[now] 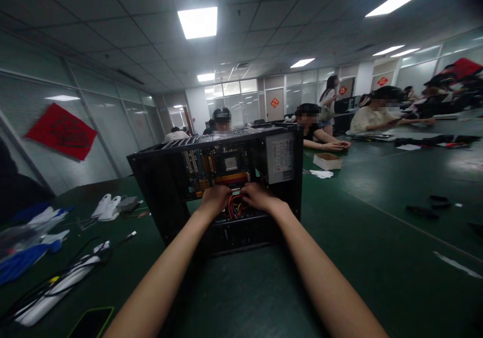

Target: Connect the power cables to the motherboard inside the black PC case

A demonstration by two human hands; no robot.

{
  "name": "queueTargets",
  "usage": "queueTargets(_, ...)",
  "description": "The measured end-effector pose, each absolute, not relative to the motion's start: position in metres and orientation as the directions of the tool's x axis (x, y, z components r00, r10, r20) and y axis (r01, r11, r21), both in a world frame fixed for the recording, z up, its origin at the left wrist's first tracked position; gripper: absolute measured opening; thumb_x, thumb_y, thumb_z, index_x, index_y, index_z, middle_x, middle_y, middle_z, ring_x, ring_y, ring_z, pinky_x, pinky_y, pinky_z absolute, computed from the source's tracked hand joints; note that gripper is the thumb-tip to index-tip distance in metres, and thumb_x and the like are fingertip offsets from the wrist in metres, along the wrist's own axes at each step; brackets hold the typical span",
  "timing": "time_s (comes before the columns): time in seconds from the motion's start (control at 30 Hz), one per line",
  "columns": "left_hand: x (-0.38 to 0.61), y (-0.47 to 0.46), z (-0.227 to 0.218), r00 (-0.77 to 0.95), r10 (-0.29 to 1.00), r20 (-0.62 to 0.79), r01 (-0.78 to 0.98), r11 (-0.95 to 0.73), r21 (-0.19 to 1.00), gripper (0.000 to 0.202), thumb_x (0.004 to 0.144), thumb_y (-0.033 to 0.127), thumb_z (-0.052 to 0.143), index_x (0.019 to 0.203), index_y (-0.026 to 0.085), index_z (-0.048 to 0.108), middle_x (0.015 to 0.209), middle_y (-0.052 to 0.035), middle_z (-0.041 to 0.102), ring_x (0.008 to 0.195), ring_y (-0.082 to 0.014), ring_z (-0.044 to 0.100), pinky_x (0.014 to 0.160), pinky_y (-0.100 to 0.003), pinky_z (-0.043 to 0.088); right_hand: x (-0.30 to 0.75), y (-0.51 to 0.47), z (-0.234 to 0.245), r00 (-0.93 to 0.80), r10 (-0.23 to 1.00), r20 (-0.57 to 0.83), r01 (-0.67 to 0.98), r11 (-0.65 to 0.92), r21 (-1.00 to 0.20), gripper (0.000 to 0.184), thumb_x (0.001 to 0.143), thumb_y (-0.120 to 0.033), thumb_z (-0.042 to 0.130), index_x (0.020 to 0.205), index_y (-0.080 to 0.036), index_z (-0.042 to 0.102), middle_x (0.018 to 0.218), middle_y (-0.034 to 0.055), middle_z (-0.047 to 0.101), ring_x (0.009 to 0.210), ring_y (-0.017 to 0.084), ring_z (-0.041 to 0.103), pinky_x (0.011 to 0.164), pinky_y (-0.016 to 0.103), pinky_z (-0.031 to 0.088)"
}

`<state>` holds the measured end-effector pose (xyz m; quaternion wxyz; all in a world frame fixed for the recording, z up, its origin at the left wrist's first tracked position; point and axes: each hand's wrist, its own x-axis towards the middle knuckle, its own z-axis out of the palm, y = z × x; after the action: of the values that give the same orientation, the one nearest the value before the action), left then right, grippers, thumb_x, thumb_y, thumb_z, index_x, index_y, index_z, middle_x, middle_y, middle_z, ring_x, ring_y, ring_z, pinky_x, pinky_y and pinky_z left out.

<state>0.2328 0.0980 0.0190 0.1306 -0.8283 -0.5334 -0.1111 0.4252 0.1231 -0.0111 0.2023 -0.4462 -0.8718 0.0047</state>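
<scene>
A black computer case (241,235) stands on the green table with its open side facing me. Inside it are a motherboard (217,163), a silver power supply (279,158) and a bundle of red, yellow and black cables (237,206). Both hands reach into the case below the red and orange slots (232,178). My left hand (215,199) has its fingers curled inward, left of the cables. My right hand (259,196) is closed in the same way on the right. A thin pale edge shows between the fingertips; what they grip is too small to name.
Left on the table lie a white power strip (60,290) with black cables, a green-edged phone (92,323), plastic bags (30,237) and white items (107,207). To the right are a small open box (327,162) and dark pieces (422,211). Several people sit beyond.
</scene>
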Motion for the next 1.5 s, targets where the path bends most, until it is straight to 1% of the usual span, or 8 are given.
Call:
queueTargets(0.1, 0.233, 0.100, 0.018, 0.368, 0.872, 0.322, 0.930, -0.349, -0.118, 0.029, 0.097, 0.031, 0.052, 0.111, 0.027, 0.076, 0.111, -0.0067, 0.075, 0.106, -0.0248, 0.069, 0.082, -0.031, 0.051, 0.424, 0.126, -0.012, -0.518, 0.778, 0.355, 0.774, 0.603, -0.192, 0.022, 0.093, -0.023, 0.060, 0.108, -0.017, 0.075, 0.110, 0.0107, 0.069, 0.104, 0.021, 0.064, 0.084, 0.025, 0.043)
queueTargets(0.2, 0.228, 0.100, 0.015, 0.315, 0.877, 0.363, 0.948, -0.305, -0.088, 0.028, 0.094, 0.031, 0.056, 0.115, 0.031, 0.075, 0.114, -0.0041, 0.075, 0.106, -0.0262, 0.069, 0.083, -0.033, 0.051, 0.422, 0.129, -0.014, -0.526, 0.765, 0.373, 0.763, 0.618, -0.191, 0.022, 0.093, -0.021, 0.060, 0.108, -0.015, 0.074, 0.110, 0.0115, 0.069, 0.104, 0.021, 0.064, 0.086, 0.026, 0.044)
queueTargets(0.3, 0.226, 0.102, 0.013, 0.319, 0.864, 0.390, 0.945, -0.321, -0.062, 0.029, 0.093, 0.032, 0.058, 0.118, 0.032, 0.074, 0.119, -0.0021, 0.073, 0.109, -0.0241, 0.068, 0.084, -0.031, 0.051, 0.421, 0.132, -0.016, -0.524, 0.765, 0.375, 0.760, 0.618, -0.199, 0.023, 0.093, -0.021, 0.059, 0.110, -0.015, 0.073, 0.107, 0.0120, 0.070, 0.105, 0.023, 0.064, 0.087, 0.027, 0.044)
queueTargets(0.43, 0.227, 0.104, 0.014, 0.345, 0.851, 0.396, 0.935, -0.346, -0.073, 0.028, 0.093, 0.033, 0.059, 0.115, 0.031, 0.075, 0.122, -0.0009, 0.072, 0.107, -0.0221, 0.068, 0.080, -0.029, 0.051, 0.420, 0.133, -0.016, -0.505, 0.762, 0.407, 0.751, 0.619, -0.228, 0.022, 0.091, -0.018, 0.060, 0.107, -0.014, 0.073, 0.112, 0.0124, 0.067, 0.106, 0.021, 0.063, 0.088, 0.026, 0.045)
queueTargets(0.97, 0.235, 0.096, 0.020, 0.333, 0.888, 0.317, 0.939, -0.279, -0.203, 0.032, 0.097, 0.037, 0.050, 0.117, 0.034, 0.074, 0.109, -0.0058, 0.075, 0.099, -0.0276, 0.070, 0.075, -0.032, 0.048, 0.420, 0.126, -0.010, -0.495, 0.781, 0.380, 0.755, 0.603, -0.257, 0.023, 0.090, -0.017, 0.061, 0.109, -0.014, 0.073, 0.114, 0.0130, 0.068, 0.110, 0.023, 0.062, 0.091, 0.026, 0.045)
queueTargets(1.1, 0.238, 0.093, 0.021, 0.287, 0.900, 0.329, 0.953, -0.233, -0.193, 0.033, 0.097, 0.038, 0.048, 0.114, 0.033, 0.076, 0.107, -0.0078, 0.075, 0.098, -0.0293, 0.070, 0.075, -0.034, 0.049, 0.421, 0.127, -0.011, -0.497, 0.775, 0.390, 0.755, 0.608, -0.247, 0.023, 0.089, -0.018, 0.062, 0.108, -0.014, 0.074, 0.114, 0.0135, 0.068, 0.110, 0.024, 0.063, 0.092, 0.029, 0.045)
queueTargets(1.3, 0.234, 0.098, 0.017, 0.269, 0.900, 0.344, 0.961, -0.228, -0.154, 0.031, 0.094, 0.039, 0.055, 0.119, 0.039, 0.073, 0.109, -0.0066, 0.076, 0.099, -0.0306, 0.071, 0.076, -0.035, 0.050, 0.421, 0.127, -0.011, -0.505, 0.770, 0.390, 0.752, 0.614, -0.239, 0.022, 0.090, -0.019, 0.062, 0.108, -0.013, 0.073, 0.113, 0.0134, 0.068, 0.110, 0.023, 0.062, 0.091, 0.027, 0.045)
queueTargets(1.5, 0.235, 0.099, 0.017, 0.263, 0.896, 0.357, 0.961, -0.213, -0.174, 0.032, 0.095, 0.043, 0.052, 0.117, 0.038, 0.075, 0.103, -0.0077, 0.077, 0.095, -0.0314, 0.072, 0.074, -0.035, 0.051, 0.420, 0.128, -0.011, -0.503, 0.770, 0.392, 0.765, 0.608, -0.212, 0.021, 0.090, -0.018, 0.062, 0.107, -0.013, 0.074, 0.113, 0.0137, 0.068, 0.108, 0.024, 0.063, 0.088, 0.027, 0.045)
